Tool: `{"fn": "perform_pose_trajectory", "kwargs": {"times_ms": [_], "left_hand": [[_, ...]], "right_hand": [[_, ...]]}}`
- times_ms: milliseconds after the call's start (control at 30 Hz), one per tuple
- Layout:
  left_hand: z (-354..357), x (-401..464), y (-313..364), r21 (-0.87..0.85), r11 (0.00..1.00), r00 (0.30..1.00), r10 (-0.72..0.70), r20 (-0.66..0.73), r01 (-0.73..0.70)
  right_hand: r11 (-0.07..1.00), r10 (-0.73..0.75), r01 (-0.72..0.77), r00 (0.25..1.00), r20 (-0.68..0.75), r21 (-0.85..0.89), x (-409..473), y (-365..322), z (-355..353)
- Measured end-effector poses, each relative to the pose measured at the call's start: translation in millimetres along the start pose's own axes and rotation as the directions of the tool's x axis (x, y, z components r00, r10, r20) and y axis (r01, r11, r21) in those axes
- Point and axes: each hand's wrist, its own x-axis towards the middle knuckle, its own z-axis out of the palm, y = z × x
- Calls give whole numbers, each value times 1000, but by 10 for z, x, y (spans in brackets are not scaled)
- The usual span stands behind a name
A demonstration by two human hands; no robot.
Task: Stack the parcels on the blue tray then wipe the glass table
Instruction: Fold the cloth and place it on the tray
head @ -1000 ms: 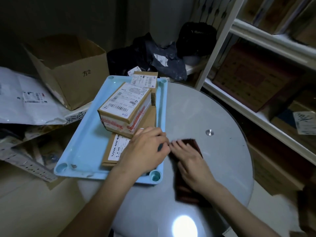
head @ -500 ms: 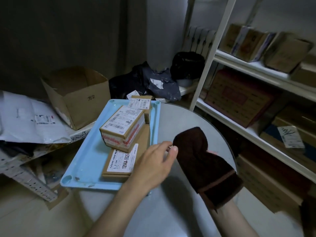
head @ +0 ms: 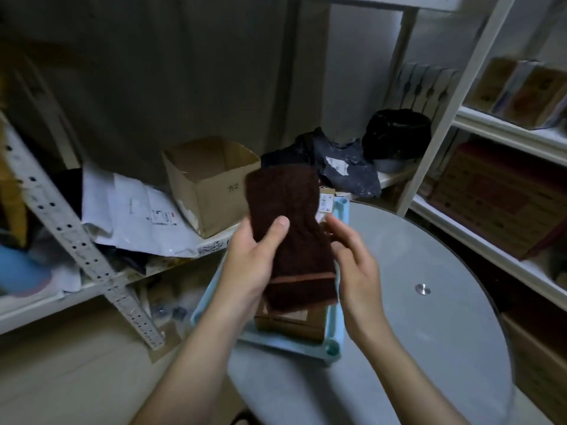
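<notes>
1. The left hand (head: 250, 262) is closed on a dark brown cloth (head: 291, 234), thumb pressed flat across its front, and holds it up in the air above the blue tray (head: 337, 317).
2. The right hand (head: 357, 265) is beside the cloth's right edge with fingers loosely spread and half curled; whether it grips the cloth or only touches it cannot be told.
3. The cloth hangs upright, its top edge raised toward the camera, with a thin orange-brown stripe near its lower edge.
4. The blue tray sits on the left part of the round glass tabletop (head: 429, 332), overhanging its edge on the left.
5. Brown cardboard parcels (head: 291, 323) lie on the tray; most of them are hidden behind the cloth and hands, so their stacking is hard to read. A labelled parcel (head: 325, 201) shows at the tray's far end.
6. A small metal disc (head: 422, 289) sits in the glass to the right of the hands.
7. An open cardboard box (head: 211, 185) stands on the shelf behind the tray.
</notes>
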Motion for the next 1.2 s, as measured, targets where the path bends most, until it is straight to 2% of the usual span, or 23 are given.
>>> {"fn": "perform_pose_trajectory", "kwargs": {"times_ms": [67, 133, 200, 267, 367, 433, 533, 633, 700, 767, 800, 900, 933, 967, 1033, 1067, 1133, 1200], "left_hand": [[-271, 144, 138, -66, 998, 996, 4, -91, -10], [-545, 273, 221, -92, 995, 990, 18, -141, -31], [-789, 385, 198, -58, 998, 989, 4, -148, -13], [-977, 495, 52, 82, 996, 991, -17, -133, 28], [-1122, 652, -307, 377, 921, 994, -80, -80, 104], [-1095, 744, -561, 528, 839, 990, -138, -27, 131], [-904, 829, -862, 727, 677, 977, -211, 40, 116], [-763, 849, -1054, 849, 511, 963, -270, 9, 135], [-740, 834, -1106, 865, 473, 966, -253, -48, 166], [-746, 791, -1091, 888, 435, 978, -199, -67, 149], [-757, 763, -1078, 916, 390, 989, -143, -41, 94], [-753, 672, -995, 977, 184, 989, 116, 88, -108], [-735, 623, -965, 969, 204, 977, 188, 100, -138], [-713, 573, -944, 943, 291, 964, 249, 89, -163], [-609, 472, -806, 789, 588, 962, 273, 17, -180], [-537, 406, -758, 694, 693, 965, 264, 8, -195], [-402, 305, -691, 616, 735, 953, 290, 92, -284], [-257, 227, -639, 624, 670, 914, 340, 222, -402]], "right_hand": [[966, -114, 113, 993, 7, -234, 7, 50, 137], [818, -208, 245, 970, 129, -521, 17, 143, 289], [625, -168, 297, 954, 246, -722, 42, 255, 375], [448, -115, 318, 947, 299, -836, 45, 321, 372], [323, -76, 345, 937, 340, -881, 32, 368, 272], [309, -88, 340, 940, 329, -889, 34, 383, 177], [344, -128, 338, 941, 313, -876, 44, 377, 66], [388, -150, 359, 933, 327, -849, 54, 384, 55], [401, -161, 351, 936, 312, -846, 50, 403, 74], [424, -171, 345, 938, 300, -837, 31, 417, 88], [447, -172, 343, 939, 297, -826, 12, 406, 92], [513, -183, 338, 941, 284, -789, 44, 374, 76], [531, -187, 344, 939, 289, -775, 38, 373, 65], [560, -211, 358, 934, 289, -747, 25, 361, 52], [588, -277, 406, 914, 298, -700, 6, 299, 44], [593, -294, 422, 906, 304, -686, -18, 275, 29], [609, -306, 435, 900, 310, -664, -70, 252, 28], [631, -302, 427, 904, 301, -648, -106, 218, 17]]}}
